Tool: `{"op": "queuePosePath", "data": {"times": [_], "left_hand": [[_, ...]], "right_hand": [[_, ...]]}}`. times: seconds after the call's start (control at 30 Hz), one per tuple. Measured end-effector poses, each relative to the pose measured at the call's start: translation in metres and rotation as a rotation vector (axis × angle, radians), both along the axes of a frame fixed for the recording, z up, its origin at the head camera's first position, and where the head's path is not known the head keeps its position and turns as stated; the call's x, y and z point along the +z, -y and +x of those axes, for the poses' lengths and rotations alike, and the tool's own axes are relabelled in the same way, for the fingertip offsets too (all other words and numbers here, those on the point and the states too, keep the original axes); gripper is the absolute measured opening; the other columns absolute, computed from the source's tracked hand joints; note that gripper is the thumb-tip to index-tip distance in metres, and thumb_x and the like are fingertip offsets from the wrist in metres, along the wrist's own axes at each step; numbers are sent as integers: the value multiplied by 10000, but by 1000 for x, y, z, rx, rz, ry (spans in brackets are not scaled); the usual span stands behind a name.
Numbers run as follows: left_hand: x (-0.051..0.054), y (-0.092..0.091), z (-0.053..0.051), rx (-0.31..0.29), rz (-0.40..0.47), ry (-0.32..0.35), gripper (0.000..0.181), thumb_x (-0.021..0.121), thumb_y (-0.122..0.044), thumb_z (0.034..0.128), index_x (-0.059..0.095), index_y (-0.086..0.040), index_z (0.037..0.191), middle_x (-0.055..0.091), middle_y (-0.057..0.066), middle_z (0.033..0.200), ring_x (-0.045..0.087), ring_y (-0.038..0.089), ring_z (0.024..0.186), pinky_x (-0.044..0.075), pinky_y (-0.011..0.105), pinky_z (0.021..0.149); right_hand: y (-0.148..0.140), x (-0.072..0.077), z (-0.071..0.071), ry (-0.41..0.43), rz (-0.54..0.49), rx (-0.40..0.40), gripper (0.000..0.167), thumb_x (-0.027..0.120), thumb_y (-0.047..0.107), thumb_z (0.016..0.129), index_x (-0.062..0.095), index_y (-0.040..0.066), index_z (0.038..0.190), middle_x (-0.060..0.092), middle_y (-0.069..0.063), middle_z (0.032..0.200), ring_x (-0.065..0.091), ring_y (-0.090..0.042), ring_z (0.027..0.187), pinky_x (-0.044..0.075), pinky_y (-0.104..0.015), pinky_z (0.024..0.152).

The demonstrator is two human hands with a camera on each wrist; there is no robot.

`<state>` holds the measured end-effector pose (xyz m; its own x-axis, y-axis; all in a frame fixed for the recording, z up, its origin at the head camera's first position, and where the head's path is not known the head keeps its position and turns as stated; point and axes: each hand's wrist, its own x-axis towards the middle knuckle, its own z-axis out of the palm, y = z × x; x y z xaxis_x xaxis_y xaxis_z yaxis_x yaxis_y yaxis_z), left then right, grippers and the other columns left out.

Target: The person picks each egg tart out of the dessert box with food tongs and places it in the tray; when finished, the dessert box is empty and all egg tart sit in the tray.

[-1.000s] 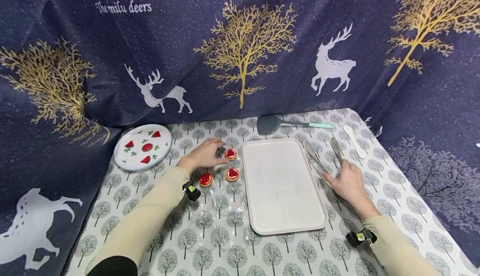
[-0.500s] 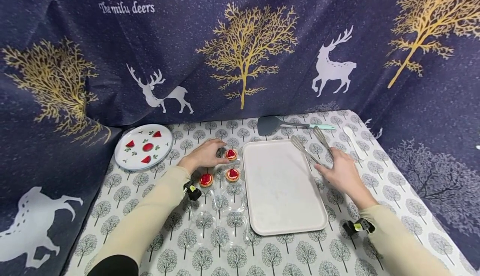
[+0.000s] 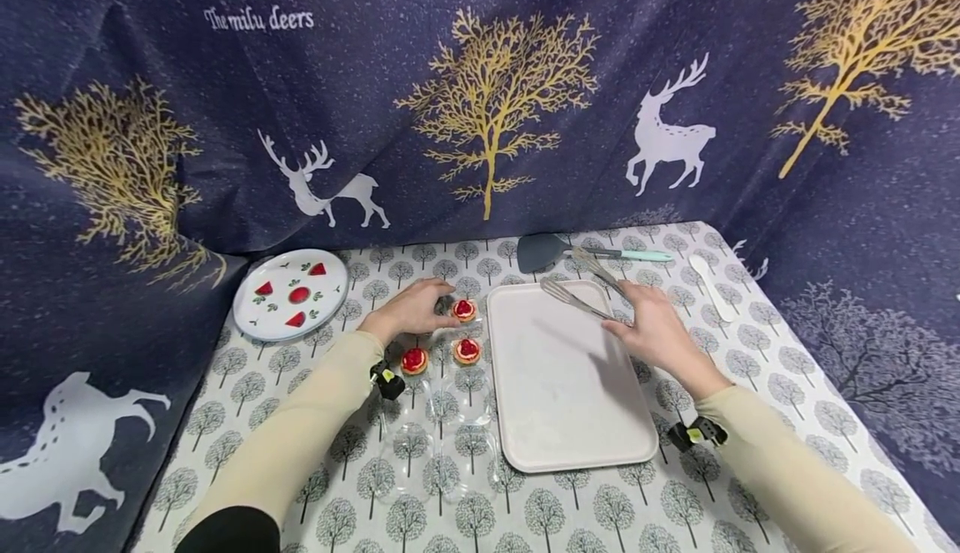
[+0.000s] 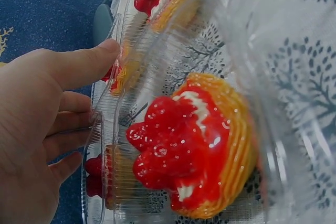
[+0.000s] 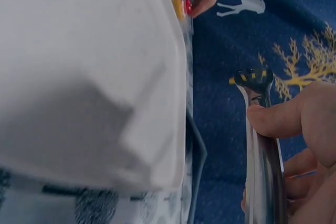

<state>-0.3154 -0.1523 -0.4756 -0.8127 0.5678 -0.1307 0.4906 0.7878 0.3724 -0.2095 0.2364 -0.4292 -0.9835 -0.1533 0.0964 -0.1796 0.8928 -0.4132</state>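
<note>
My left hand [image 3: 412,307] holds the far rim of a clear plastic container [image 3: 408,453], thumb and fingers at its edge. Several red-topped tarts sit in its far cups, one partly hidden by the hand in the head view; the closest tart [image 4: 199,150] fills the middle of the left wrist view. My right hand [image 3: 656,324] grips metal whisk-ended tongs [image 3: 562,292] near the pivot end. Their two wire heads are spread apart above the far right part of the white tray [image 3: 570,403], with nothing between them.
A round plate [image 3: 262,315] with a watermelon print lies at the back left. Behind the tray is a spatula [image 3: 536,253] with a mint handle. A white spoon [image 3: 712,286] lies toward the right edge. The patterned cloth backdrop [image 3: 420,161] rises behind.
My right hand has moved left with the tongs, from beside the tray to over its far right corner. The left hand stays at the container.
</note>
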Motion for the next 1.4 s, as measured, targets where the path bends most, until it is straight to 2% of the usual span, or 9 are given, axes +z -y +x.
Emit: {"op": "queuePosePath", "data": {"times": [0.17, 0.33, 0.6, 0.73, 0.87, 1.03, 1.23, 1.3, 1.4], "left_hand": [[1, -1, -1, -13, -8, -14, 764, 705, -505, 847, 489, -44, 1416, 445, 165, 1482, 402, 339, 1379, 336, 482, 1160], [2, -1, -1, -8, -17, -9, 763, 709, -504, 844, 490, -52, 1418, 441, 165, 1486, 397, 339, 1384, 334, 479, 1163], [3, -1, -1, -14, -19, -13, 748, 716, -488, 844, 500, -47, 1408, 425, 178, 1498, 366, 349, 1405, 293, 473, 1185], [4, -2, 0, -13, -8, -2, 746, 730, -461, 839, 497, -36, 1405, 421, 182, 1500, 372, 354, 1400, 285, 480, 1186], [5, -3, 1, -4, 1, 14, 747, 739, -441, 836, 487, -36, 1411, 415, 176, 1505, 379, 352, 1394, 287, 486, 1183], [6, -3, 2, 16, 0, 41, 752, 737, -436, 839, 470, -52, 1427, 394, 160, 1522, 360, 353, 1405, 274, 500, 1186], [4, -4, 2, 36, -16, 59, 757, 736, -439, 836, 457, -75, 1439, 369, 139, 1542, 346, 354, 1412, 258, 510, 1190], [4, -4, 2, 40, -16, 62, 755, 740, -431, 834, 458, -78, 1439, 371, 130, 1543, 346, 348, 1413, 258, 506, 1191], [5, -4, 2, 50, -10, 73, 756, 747, -419, 831, 453, -88, 1444, 364, 116, 1549, 334, 344, 1420, 251, 510, 1192]], "right_hand": [[15, 0, -7, -18, 1, 41, 807, 724, 317, 859, 338, -46, 1468, 407, -318, 1447, 381, -506, 1321, 308, -638, 1107], [32, 0, -13, -24, 1, 91, 793, 735, 325, 853, 366, -27, 1460, 455, -306, 1415, 517, -471, 1216, 397, -621, 1051], [56, -3, -24, -56, 58, 200, 659, 736, 228, 856, 461, 24, 1419, 566, -218, 1346, 613, -386, 1106, 508, -565, 956], [68, -4, -29, -98, 88, 263, 607, 745, 175, 839, 515, 44, 1384, 582, -187, 1347, 626, -366, 1108, 491, -544, 994], [79, -5, -34, -129, 108, 307, 562, 755, 168, 829, 561, 74, 1348, 604, -156, 1333, 637, -357, 1105, 525, -531, 947], [91, -7, -39, -102, 117, 323, 539, 751, 180, 841, 574, 110, 1345, 604, -132, 1341, 632, -368, 1120, 576, -516, 846], [103, -10, -44, -57, 141, 324, 553, 736, 147, 842, 556, 98, 1362, 590, -127, 1361, 648, -374, 1080, 582, -498, 841], [106, -10, -46, -47, 153, 322, 553, 734, 143, 842, 554, 106, 1364, 589, -122, 1363, 671, -354, 1018, 590, -477, 826], [112, -10, -49, -35, 163, 329, 554, 737, 136, 838, 557, 100, 1360, 590, -126, 1361, 697, -305, 837, 607, -422, 736]]}}
